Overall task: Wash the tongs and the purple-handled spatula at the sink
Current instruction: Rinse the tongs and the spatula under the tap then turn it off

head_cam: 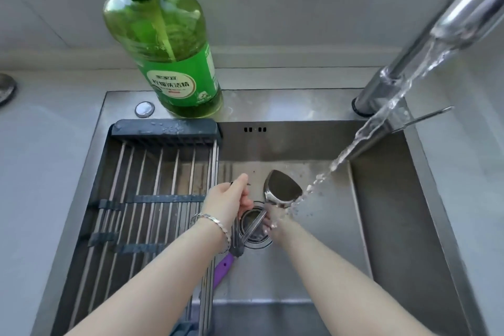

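Water runs from the chrome faucet [425, 43] at the upper right in a slanting stream [362, 133] that lands on the steel blade of the purple-handled spatula [282, 189], held low over the stainless steel sink [395, 226]. The spatula's blade points away from the person, its thin metal shaft crosses the round drain [255, 228] in the sink floor, and its purple handle [223, 270] shows below the left wrist, near the edge of the rack. The left hand [229, 200], with a silver bracelet [215, 225] on the wrist, is curled closed around something dark; only a dark tip at the knuckles and a dark end below the wrist show, likely the tongs [236, 249], though I cannot tell for sure. The right hand [270, 226] sits under the spatula's neck with water splashing over it; its fingers are bent against the shaft, but how firmly it grips cannot be told. A dark-framed roll-up drying rack of steel rods [152, 199] covers the left part of the sink. A tall green bottle of dish soap [166, 43] stands on the sink's back ledge.
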A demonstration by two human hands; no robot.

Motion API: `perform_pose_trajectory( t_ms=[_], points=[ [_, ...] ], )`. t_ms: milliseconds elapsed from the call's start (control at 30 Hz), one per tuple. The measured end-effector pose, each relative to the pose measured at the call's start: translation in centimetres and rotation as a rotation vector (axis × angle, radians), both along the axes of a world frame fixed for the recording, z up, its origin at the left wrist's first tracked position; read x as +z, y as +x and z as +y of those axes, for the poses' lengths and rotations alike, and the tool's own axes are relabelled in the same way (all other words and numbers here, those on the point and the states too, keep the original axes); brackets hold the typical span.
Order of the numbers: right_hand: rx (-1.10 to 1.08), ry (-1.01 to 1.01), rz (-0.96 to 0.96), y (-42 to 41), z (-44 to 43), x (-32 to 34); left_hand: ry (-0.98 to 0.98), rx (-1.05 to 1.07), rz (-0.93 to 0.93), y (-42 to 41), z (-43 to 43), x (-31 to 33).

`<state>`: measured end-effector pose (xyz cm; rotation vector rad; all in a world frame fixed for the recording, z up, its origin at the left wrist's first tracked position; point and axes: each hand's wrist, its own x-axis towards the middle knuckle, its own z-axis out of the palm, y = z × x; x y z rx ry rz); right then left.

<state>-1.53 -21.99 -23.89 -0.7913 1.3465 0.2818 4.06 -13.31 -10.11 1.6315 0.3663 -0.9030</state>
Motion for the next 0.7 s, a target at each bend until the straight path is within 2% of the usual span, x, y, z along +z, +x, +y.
perform_pose_trajectory(
  t_ms=[133,200,333,433,567,700],
  points=[
    [-0.14,0.054,-0.05,0.3,0.6,0.8,0.025,0.011,-0.074,-0.4,0.8,-0.4],
    [-0.16,-0.018,-0.054,-0.1,0.6,2.0,0.069,-0.053,-0.15,-0.7,1.0,0.3],
    [0.05,-0.36,-0.148,-2.2,-0.3,6.8,0.071,-0.135,-0.251,-1.8,0.7,2.7],
    [0.136,-0.518,-0.303,-4.1,-1.7,12.2,0.046,-0.195,-0.303,-3.2,0.0,4.8],
    [0.323,-0.588,-0.496,-6.5,-2.8,18.9,-0.054,-0.179,-0.346,-5.2,-1.6,8.7],
    [0.483,-0.528,-0.593,-8.0,-3.3,23.1,-0.094,-0.067,-0.388,-5.5,-2.7,12.9]
  ],
)
